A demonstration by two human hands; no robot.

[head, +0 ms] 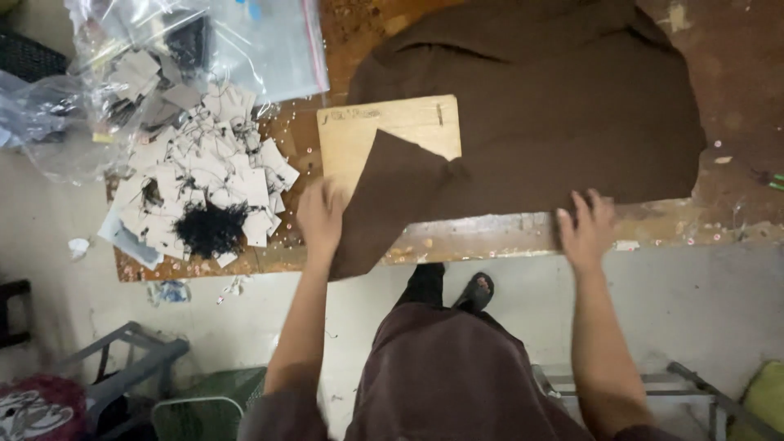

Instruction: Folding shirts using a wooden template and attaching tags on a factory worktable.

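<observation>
A dark brown garment (pixel 539 106) lies spread over a worn wooden table (pixel 490 237). One flap of it hangs over the table's front edge. A light wooden board (pixel 359 139) sits partly under the cloth. My left hand (pixel 320 219) rests flat at the board's lower left corner, beside the hanging flap, fingers apart. My right hand (pixel 585 230) presses flat on the garment's lower edge near the table's front edge, fingers spread. Neither hand grips anything.
A heap of small pale card tags (pixel 220 175) with a clump of black strings (pixel 211 229) lies at the table's left end. Clear plastic bags (pixel 245 41) sit behind it. Below are a pale floor, metal stool frames (pixel 131 359) and my sandalled foot (pixel 476 292).
</observation>
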